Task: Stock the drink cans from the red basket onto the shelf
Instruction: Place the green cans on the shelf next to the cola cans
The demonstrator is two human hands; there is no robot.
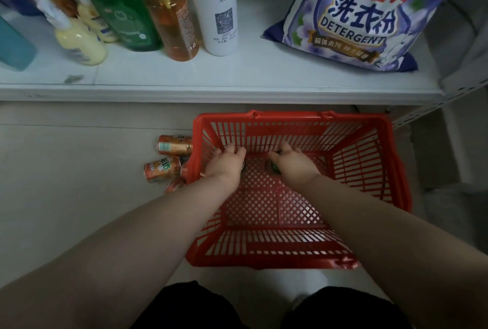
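The red basket stands on the floor below the white shelf. Both my hands reach down to its far end. My right hand is closed around a green can, mostly hidden under the fingers. My left hand curls over something at the basket's bottom; a bit of metal rim shows beside it, and I cannot tell what it is. Orange drink cans lie on the floor left of the basket: one, another, and a third partly hidden by my arm.
On the shelf stand cleaning bottles: a white one, an orange one, a green one, a yellow pump bottle. A blue detergent bag lies at the right. A perforated shelf post is at the far right.
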